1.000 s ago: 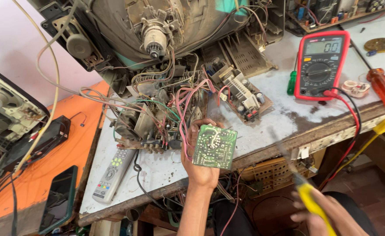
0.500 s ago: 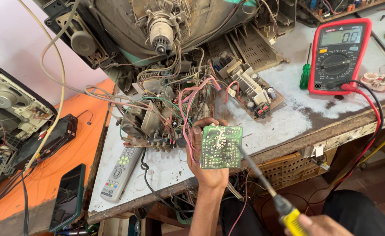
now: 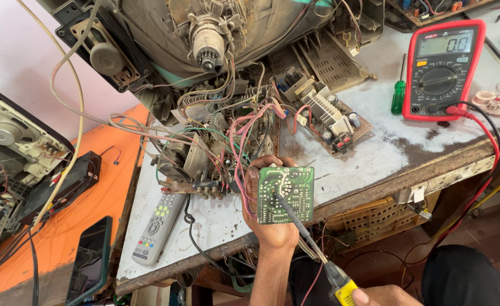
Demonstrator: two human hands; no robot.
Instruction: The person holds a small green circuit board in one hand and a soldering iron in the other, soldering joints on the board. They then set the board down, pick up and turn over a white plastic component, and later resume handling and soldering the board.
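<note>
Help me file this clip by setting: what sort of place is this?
Most likely an electronics repair workshop. A gutted tube television sits on the scarred workbench beside a red multimeter, while the left hand holds a green circuit board and the right hand touches a soldering iron to it.

Bright, even daylight, soft shadows, sharp focus, slight wide-angle stretch at edges.

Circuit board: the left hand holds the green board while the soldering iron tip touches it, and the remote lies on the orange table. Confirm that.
One thing is wrong: the remote lies on the grey workbench, not the orange table. The head view shows it. The left hand does hold the green board, with the soldering iron tip on it.
</note>
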